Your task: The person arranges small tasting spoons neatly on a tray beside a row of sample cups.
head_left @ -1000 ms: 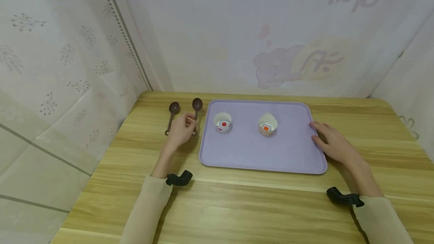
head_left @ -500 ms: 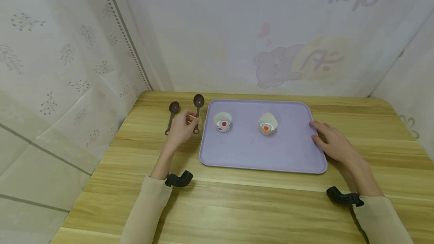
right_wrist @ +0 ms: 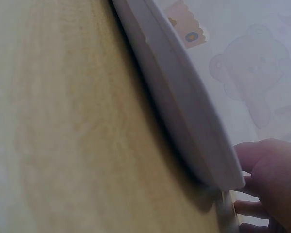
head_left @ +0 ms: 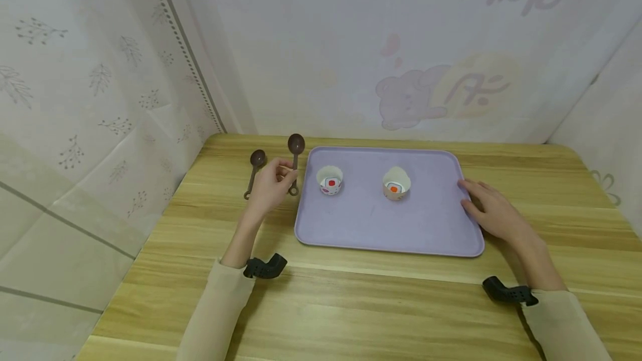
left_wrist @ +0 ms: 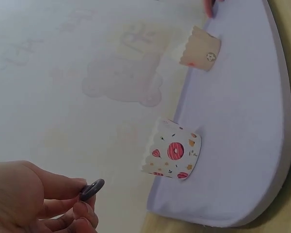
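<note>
My left hand [head_left: 269, 187] pinches a brown measuring spoon [head_left: 296, 144] by its handle, bowl pointing away, beside the left edge of a lilac tray [head_left: 351, 227]. In the left wrist view only the ring end of the spoon [left_wrist: 92, 189] shows past the fingertips. A second brown measuring spoon [head_left: 258, 158] lies on the table left of that hand. My right hand [head_left: 494, 210] rests with its fingers at the tray's right rim. Two paper baking cups stand on the tray: a white patterned cup [head_left: 329, 181] at left and a beige cup [head_left: 396, 184] at centre right.
Each baking cup has a small picture at its bottom, one red and one orange. The wooden table [head_left: 351, 305] extends in front of the tray. A printed curtain [head_left: 321, 60] hangs behind the table, and another patterned cloth [head_left: 90, 127] hangs along the left.
My left hand has lifted the measuring spoon and shifted it slightly away and to the right. The right hand, the tray and the baking cups have stayed in place.
</note>
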A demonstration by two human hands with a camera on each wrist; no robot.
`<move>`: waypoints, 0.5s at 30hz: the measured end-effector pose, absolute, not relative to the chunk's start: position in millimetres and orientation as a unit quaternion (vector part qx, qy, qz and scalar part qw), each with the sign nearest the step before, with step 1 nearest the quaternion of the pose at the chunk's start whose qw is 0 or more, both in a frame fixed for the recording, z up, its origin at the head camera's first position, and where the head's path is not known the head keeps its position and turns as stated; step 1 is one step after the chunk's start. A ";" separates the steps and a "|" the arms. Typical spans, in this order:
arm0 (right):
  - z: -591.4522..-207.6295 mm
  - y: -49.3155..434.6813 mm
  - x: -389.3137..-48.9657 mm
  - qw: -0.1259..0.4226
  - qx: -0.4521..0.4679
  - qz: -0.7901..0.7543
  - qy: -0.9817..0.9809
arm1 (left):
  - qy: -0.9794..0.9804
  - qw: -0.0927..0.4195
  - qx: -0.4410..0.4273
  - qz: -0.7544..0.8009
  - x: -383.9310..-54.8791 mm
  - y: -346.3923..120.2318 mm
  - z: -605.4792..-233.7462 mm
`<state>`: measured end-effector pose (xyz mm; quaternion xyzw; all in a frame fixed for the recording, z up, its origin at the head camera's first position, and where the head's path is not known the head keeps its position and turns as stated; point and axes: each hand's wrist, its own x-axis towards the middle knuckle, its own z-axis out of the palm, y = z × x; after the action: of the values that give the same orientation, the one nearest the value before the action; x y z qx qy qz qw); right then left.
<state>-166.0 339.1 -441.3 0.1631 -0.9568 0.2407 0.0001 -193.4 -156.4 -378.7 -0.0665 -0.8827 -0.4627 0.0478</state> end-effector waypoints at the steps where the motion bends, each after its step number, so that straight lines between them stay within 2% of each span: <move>1: -441.3 339.1 -166.0 0.000 0.163 0.241 -0.957 | -0.882 0.047 -0.067 -0.465 -193.1 -155.7 -377.7; 15: -443.2 339.8 -167.5 0.005 0.165 0.238 -0.957 | -0.872 0.045 -0.074 -0.481 -186.6 -149.1 -366.7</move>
<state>-167.5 339.8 -443.2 0.1647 -0.9571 0.2381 0.0049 -186.6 -149.1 -366.7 -0.0739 -0.8723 -0.4812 0.0450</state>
